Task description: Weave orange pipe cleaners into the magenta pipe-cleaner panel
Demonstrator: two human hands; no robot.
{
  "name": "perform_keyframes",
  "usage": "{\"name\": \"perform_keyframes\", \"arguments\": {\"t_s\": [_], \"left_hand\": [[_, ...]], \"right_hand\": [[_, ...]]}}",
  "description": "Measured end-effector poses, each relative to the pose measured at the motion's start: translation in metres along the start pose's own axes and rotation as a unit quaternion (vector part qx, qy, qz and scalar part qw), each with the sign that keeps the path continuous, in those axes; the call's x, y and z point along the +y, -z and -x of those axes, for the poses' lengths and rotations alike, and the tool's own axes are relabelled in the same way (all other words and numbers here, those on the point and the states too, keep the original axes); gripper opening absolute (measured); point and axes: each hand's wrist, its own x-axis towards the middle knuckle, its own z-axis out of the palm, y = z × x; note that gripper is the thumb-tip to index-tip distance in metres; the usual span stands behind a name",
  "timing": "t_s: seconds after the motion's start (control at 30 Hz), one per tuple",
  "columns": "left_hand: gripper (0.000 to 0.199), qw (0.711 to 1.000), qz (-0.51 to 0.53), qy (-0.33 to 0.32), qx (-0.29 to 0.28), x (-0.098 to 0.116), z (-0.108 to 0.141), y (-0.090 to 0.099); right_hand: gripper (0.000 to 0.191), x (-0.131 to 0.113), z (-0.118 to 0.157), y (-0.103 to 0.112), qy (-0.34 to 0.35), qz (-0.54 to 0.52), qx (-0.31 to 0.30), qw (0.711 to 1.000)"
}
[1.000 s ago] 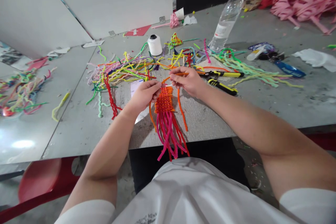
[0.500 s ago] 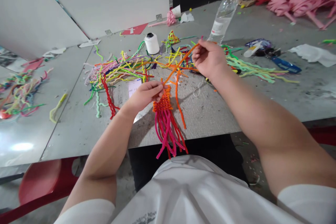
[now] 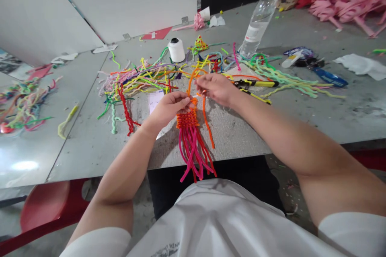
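An orange woven piece (image 3: 187, 119) with long pink and red strands (image 3: 193, 150) lies at the table's front edge, some strands hanging over it. My left hand (image 3: 177, 106) is closed on the top of the woven piece. Just right of it, my right hand (image 3: 214, 88) pinches an orange strand near the weave's top right corner. The orange strand (image 3: 190, 82) loops up between both hands. Another orange strand (image 3: 208, 122) hangs down right of the weave. The fingertips partly hide where the strands meet.
Loose coloured strands (image 3: 141, 76) spread behind my hands. A phone (image 3: 156, 100) lies by my left wrist. Farther back stand a white thread spool (image 3: 176, 50) and a water bottle (image 3: 261, 18). Yellow-handled scissors (image 3: 256, 83) and keys (image 3: 328, 76) lie to the right.
My right hand has come down and left, close to my left hand. The orange strand, stretched taut before, is now looped. The scissors are more exposed. My left hand has barely moved.
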Motion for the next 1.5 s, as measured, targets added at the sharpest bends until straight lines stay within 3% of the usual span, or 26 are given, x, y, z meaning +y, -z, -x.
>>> {"name": "perform_keyframes", "arguments": {"t_s": [0.07, 0.17, 0.6, 0.8, 1.2, 1.5], "left_hand": [[0.043, 1.000, -0.006, -0.006, 0.012, -0.001, -0.001, -0.002], [0.039, 0.999, -0.026, -0.028, 0.019, -0.001, 0.000, -0.005], [0.042, 0.994, -0.086, -0.059, 0.029, -0.001, -0.001, -0.006], [0.043, 0.995, -0.074, -0.063, 0.003, 0.000, 0.001, -0.004], [0.027, 0.996, -0.042, -0.084, -0.005, 0.001, 0.002, -0.008], [0.017, 0.973, -0.165, -0.156, 0.034, -0.002, 0.004, -0.010]], "right_hand": [[0.045, 0.003, 0.012, -0.018, 0.012, 0.095, -0.062, 0.994], [0.039, 0.004, 0.019, -0.026, 0.034, 0.147, -0.071, 0.986], [0.022, -0.002, 0.016, -0.017, 0.105, 0.170, -0.054, 0.978], [0.023, -0.007, 0.017, -0.015, 0.093, 0.159, -0.080, 0.980], [0.016, -0.006, 0.020, -0.014, 0.122, 0.194, -0.083, 0.970], [0.017, -0.011, 0.025, -0.021, 0.108, 0.167, -0.085, 0.976]]}}
